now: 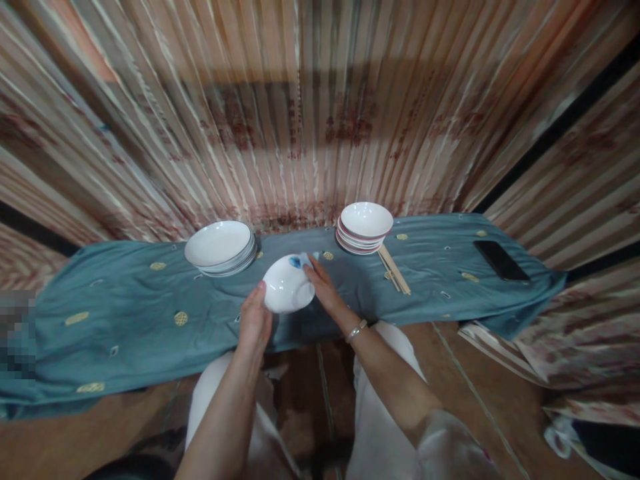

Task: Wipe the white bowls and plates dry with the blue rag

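Note:
A white bowl [287,285] with a blue mark near its far rim is held tilted above the front middle of the table. My left hand [256,313] grips its left edge, thumb on the rim. At the far right side of the bowl is my right hand [323,283], its fingers closed around a small light blue piece [311,257], apparently cloth, pressed against the bowl. The fingers partly cover it. Beyond, to the left, stands a stack of white plates or shallow bowls [219,245]. A stack of white bowls [367,220] with reddish rims stands to the right.
Wooden chopsticks [395,270] lie beside the right stack. A black phone [501,261] rests near the table's right end. The table wears a teal cloth [135,313] with yellow pineapple prints. Pleated curtains [310,120] hang close behind it and at the sides.

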The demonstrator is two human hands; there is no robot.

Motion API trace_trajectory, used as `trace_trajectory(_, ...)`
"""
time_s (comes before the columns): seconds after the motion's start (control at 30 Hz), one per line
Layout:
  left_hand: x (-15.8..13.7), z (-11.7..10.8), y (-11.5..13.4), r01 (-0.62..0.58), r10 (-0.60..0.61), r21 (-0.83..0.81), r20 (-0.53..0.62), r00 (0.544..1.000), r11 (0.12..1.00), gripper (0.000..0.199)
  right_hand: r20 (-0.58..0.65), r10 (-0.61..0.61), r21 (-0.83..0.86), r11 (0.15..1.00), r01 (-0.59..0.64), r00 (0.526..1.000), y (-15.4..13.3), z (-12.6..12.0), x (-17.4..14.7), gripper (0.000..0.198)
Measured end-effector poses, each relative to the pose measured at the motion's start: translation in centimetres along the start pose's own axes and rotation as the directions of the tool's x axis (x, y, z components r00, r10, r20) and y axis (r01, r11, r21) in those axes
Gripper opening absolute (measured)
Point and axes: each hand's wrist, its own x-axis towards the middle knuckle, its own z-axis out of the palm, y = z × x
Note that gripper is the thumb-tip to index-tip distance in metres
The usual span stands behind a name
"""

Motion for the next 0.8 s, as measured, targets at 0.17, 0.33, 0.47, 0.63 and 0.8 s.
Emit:
trace_trajectory(0.17, 0.2, -0.1, -0.3, 0.019, -0.019, -0.006, -0.013, 1.0, 1.0, 0.045, 0.127, -0.176, -0.183, 0.963, 0.198, 0.976, -1.6, -0.4, -2.3, 0.067)
trace_trajectory(0.33, 0.2, -0.1, -0.5, 0.01, -0.01, -0.008, 0.022, 1.0, 1.0, 0.044, 0.211, -0.25, -0.303, 0.902, 0.307, 0.945, -2.8, -0.2, -3.8, 0.068)
trace_trajectory(0.47, 0.2, -0.1, -0.5, 0.027, -0.028, 0.006, 0.041, 0.999, 1.0, 0.048, 0.138, -0.199, -0.209, 0.952, 0.225, 0.97, -1.6, 0.0, -2.2, 0.058)
trace_trajectory(0.63, 0.4, -0.5, -0.7, 0.01, -0.01, 0.011, -0.005, 1.0, 1.0, 0.05, 0.037, 0.006, 0.105, 0.994, -0.01, 0.999, 0.8, 0.3, 0.1, 0.053)
trace_trajectory(0.8, 0.4, -0.5, -0.9, 0.031, -0.031, -0.024, 0.004, 1.0, 0.999, 0.042, 0.039, 0.083, 0.315, 0.945, -0.091, 0.996, 1.2, 0.8, 0.3, 0.053)
